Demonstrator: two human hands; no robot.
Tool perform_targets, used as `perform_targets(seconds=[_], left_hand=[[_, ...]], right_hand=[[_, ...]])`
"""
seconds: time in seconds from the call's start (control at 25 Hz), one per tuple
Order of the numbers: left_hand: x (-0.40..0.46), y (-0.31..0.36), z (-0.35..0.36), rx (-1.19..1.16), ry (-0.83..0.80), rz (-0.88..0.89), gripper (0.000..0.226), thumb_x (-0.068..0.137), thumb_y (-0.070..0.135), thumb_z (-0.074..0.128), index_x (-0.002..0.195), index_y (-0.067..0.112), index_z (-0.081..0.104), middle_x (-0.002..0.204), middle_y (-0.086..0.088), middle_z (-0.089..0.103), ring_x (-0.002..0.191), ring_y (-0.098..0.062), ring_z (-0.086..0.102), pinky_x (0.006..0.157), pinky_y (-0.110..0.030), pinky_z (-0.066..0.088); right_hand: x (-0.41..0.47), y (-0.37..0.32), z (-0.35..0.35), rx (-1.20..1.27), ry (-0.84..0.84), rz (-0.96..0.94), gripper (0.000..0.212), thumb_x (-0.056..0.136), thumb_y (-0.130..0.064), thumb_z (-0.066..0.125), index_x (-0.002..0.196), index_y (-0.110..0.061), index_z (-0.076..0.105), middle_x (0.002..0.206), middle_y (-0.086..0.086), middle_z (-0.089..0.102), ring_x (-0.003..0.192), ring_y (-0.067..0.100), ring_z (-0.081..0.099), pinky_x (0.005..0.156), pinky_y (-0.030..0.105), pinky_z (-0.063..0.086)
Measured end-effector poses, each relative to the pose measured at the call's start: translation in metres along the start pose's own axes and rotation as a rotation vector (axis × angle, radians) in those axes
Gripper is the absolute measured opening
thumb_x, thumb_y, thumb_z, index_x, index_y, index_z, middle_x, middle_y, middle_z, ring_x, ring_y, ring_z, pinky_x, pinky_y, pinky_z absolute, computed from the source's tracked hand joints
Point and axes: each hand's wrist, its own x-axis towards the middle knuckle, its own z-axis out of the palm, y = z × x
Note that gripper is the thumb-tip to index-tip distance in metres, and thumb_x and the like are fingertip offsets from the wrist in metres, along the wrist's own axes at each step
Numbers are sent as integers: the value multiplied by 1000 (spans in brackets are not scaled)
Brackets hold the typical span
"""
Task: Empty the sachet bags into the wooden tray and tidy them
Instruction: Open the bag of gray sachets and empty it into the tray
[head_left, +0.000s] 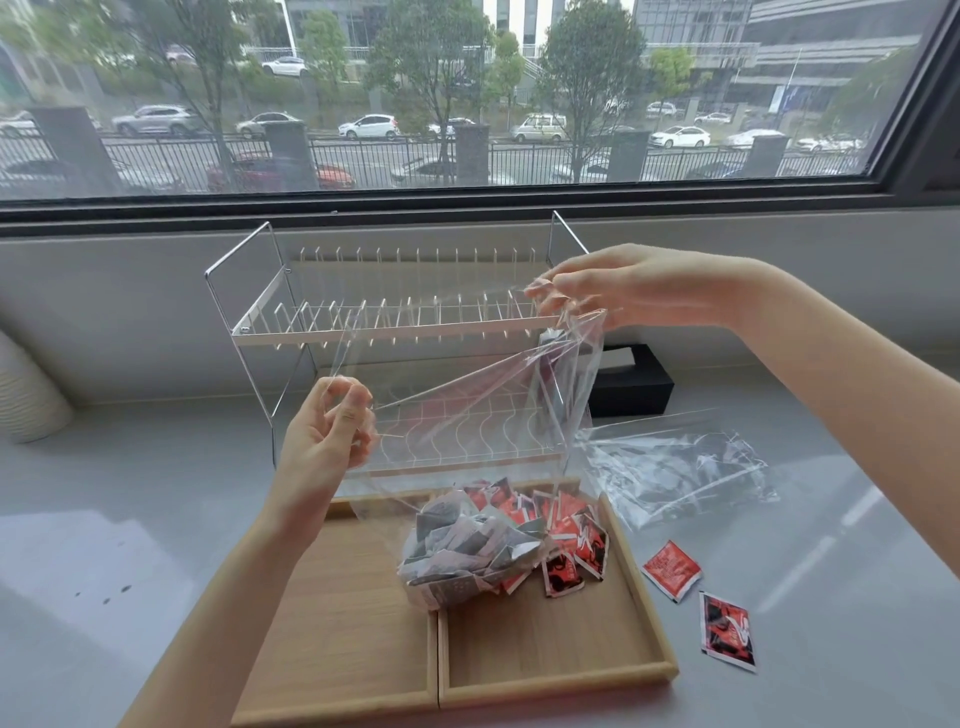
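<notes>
A clear plastic bag (467, 395) hangs over the wooden tray (550, 644). My left hand (327, 441) pinches its left corner and my right hand (618, 291) pinches its right corner, higher up. Grey-white sachets (462, 551) sit bunched in the bag's low end, which rests near the tray's divider (438, 654). A heap of red sachets (561, 535) lies in the tray's right compartment. Two red sachets lie on the counter right of the tray, one (671, 570) close to its rim, the other (727, 631) further out.
An emptied clear bag (675, 467) lies crumpled on the grey counter at the right. A two-tier wire dish rack (395, 322) stands behind the tray, a black box (634, 384) to its right. A white ribbed object (26, 395) sits at the far left.
</notes>
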Motion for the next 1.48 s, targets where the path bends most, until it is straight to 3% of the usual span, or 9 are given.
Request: perform_targets(seconds=[0.12, 0.32, 0.52, 0.72, 0.88, 0.96, 1.16, 1.28, 1.48], left_hand=[[0, 0, 1, 11, -14, -2, 20, 93, 23, 42, 74, 22, 44, 45, 16, 43, 42, -1, 37, 44, -9, 34], [0, 1, 3, 15, -20, -1, 20, 93, 24, 42, 73, 24, 45, 46, 16, 43, 42, -1, 36, 45, -9, 34], [2, 0, 3, 31, -34, 6, 19, 92, 26, 43, 73, 23, 45, 46, 15, 42, 42, -1, 36, 48, -9, 35], [1, 0, 2, -1, 0, 22, 17, 88, 32, 45, 73, 26, 46, 48, 14, 49, 45, -1, 42, 49, -10, 38], [2, -1, 0, -7, 63, 81, 10, 82, 39, 47, 77, 31, 49, 61, 13, 63, 56, -1, 56, 66, -24, 44], [2, -3, -2, -23, 93, 95, 7, 83, 38, 47, 79, 32, 49, 68, 14, 67, 61, -1, 61, 71, -29, 44], [4, -8, -2, -29, 101, 112, 5, 89, 35, 47, 86, 33, 51, 74, 14, 70, 68, 0, 64, 71, -25, 48], [2, -10, -3, -43, 27, 94, 44, 68, 67, 57, 101, 39, 52, 92, 16, 71, 85, 0, 66, 74, -16, 52], [-18, -30, -4, 1, -110, -36, 107, 44, 78, 65, 135, 37, 26, 131, 16, 49, 121, -4, 49, 97, -25, 41]], right_hand=[[-3, 10, -4, 142, -90, 79, 37, 82, -39, 50, 104, -14, 66, 92, -2, 71, 84, 13, 66, 82, 24, 57], [-3, 11, -5, 39, 81, 6, 19, 90, -26, 51, 80, -20, 66, 67, -12, 68, 66, 2, 64, 70, 17, 54], [0, -4, 0, -171, 349, -187, 24, 95, -20, 46, 76, -23, 60, 75, 7, 52, 66, 12, 44, 64, 21, 35], [0, -4, 1, -302, 470, -296, 19, 92, -22, 51, 82, -16, 65, 77, 6, 59, 68, 13, 47, 66, 16, 36], [1, 5, 9, -532, 630, -434, 21, 92, -20, 50, 91, -4, 63, 84, 6, 57, 72, 13, 45, 66, 8, 35], [4, 9, 9, -547, 652, -496, 30, 90, -32, 48, 101, -6, 61, 91, 5, 56, 76, 9, 47, 72, 9, 36], [-1, 40, 19, -9, 545, -285, 99, 58, -84, 41, 135, -23, 35, 120, -8, 53, 106, -6, 52, 85, 10, 43], [-4, 83, 58, 115, 432, -122, 112, 52, -88, 42, 141, -24, 27, 134, -5, 49, 116, 6, 52, 85, 14, 40], [-15, 132, 122, 325, 358, 65, 78, 72, -56, 47, 141, -24, 28, 127, -10, 47, 115, 5, 47, 92, 19, 42]])
